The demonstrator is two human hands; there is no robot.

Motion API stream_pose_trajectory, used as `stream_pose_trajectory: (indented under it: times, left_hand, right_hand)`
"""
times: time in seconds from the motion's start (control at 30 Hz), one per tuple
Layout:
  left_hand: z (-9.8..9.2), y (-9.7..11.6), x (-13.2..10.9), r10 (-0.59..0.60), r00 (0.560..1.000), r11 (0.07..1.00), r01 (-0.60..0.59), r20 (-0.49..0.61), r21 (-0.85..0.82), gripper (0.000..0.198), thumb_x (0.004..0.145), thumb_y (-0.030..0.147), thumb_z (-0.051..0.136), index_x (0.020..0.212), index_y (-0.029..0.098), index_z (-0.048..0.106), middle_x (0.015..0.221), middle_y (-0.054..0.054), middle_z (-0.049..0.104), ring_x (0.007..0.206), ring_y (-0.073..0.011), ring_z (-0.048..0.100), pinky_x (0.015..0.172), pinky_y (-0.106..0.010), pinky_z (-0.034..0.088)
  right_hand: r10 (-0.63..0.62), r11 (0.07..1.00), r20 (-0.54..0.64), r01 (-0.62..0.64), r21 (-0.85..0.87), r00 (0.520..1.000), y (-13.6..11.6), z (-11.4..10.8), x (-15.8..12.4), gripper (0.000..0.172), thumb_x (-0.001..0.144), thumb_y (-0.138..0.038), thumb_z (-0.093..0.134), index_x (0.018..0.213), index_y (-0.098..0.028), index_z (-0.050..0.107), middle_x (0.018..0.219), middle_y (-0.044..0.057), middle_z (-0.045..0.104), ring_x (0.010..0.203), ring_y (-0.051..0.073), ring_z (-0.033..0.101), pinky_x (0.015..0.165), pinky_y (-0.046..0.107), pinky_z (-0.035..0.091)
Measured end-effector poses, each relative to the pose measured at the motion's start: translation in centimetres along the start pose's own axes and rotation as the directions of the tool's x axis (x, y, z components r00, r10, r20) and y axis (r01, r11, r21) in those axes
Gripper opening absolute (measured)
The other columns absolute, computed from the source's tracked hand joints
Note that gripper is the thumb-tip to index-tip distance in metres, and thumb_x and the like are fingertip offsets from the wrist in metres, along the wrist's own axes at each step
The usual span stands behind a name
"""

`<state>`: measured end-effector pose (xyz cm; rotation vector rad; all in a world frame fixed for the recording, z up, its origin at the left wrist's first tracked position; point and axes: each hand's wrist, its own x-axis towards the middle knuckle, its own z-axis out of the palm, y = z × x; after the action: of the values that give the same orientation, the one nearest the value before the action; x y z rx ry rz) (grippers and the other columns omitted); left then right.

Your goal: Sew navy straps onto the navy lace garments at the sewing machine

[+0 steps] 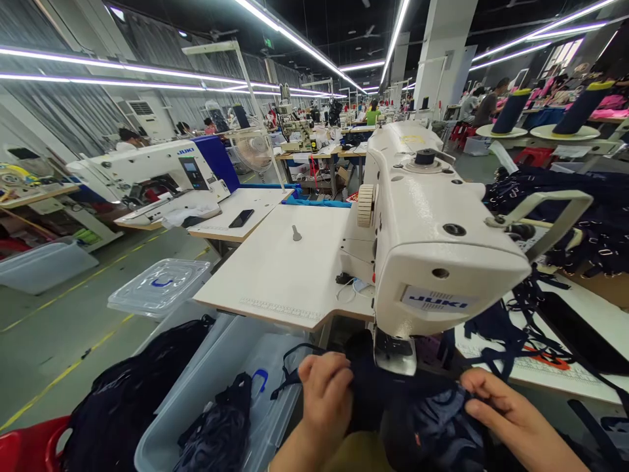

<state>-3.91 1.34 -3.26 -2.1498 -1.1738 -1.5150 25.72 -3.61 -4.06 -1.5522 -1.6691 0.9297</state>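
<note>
A dark navy bra (442, 419) with a patterned cup lies under the head of the white JUKI sewing machine (442, 275). My left hand (327, 393) is closed at the left of the needle area, its fingers curled on the bra's dark fabric, with a thin strap trailing to the left. On the other side, my right hand (496, 406) pinches the bra's upper edge between thumb and fingers. The machine's metal guard (394, 351) hangs between both hands. The needle and the stitching spot are hidden from me.
Left of my hands, a clear plastic bin (280, 367) holds more navy bras. A grey metal piece (296, 233) and a phone (241, 218) lie on the white tabletops. Dark straps and an orange-red item (548, 358) lie at right. Thread cones (511, 113) stand behind.
</note>
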Motion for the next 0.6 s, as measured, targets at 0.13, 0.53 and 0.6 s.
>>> stream_pose_trajectory:
  times: [0.13,0.53,0.6]
  left_hand:
    - [-0.9,-3.5,0.3,-0.116,0.991,0.981,0.124,-0.063,0.150,0.017,0.086,0.004,0.047,0.089,0.019,0.055,0.089,-0.004,0.062,0.083,-0.0176,0.059,0.081,-0.036,0.038]
    - [0.3,1.9,1.5,0.546,0.692,0.813,-0.573,0.473,-0.100,0.035,0.096,0.008,0.040,0.126,0.007,0.056,0.134,-0.012,0.054,0.128,-0.0237,0.046,0.108,-0.035,0.037]
    - [0.7,2.0,1.3,0.544,0.720,0.825,-0.553,0.430,-0.118,0.034,0.095,0.007,0.040,0.125,0.002,0.056,0.130,-0.016,0.057,0.127,-0.0258,0.048,0.106,-0.036,0.040]
  right_hand:
    - [-0.316,0.936,-0.089,0.295,-0.191,0.945,-4.0,2.2,2.1,0.021,0.095,-0.036,0.045,0.094,-0.024,0.062,0.087,0.003,0.066,0.079,0.018,0.063,0.070,0.025,0.051]
    - [-0.634,0.596,-0.196,0.311,-0.740,0.748,-6.0,6.1,5.3,0.038,0.100,-0.030,0.034,0.069,-0.018,0.051,0.063,0.004,0.056,0.061,0.020,0.053,0.067,0.036,0.040]
    - [-0.666,0.551,-0.188,0.306,-0.776,0.722,-6.4,6.1,5.3,0.038,0.100,-0.027,0.034,0.068,-0.018,0.052,0.063,0.005,0.057,0.061,0.020,0.053,0.067,0.036,0.040]
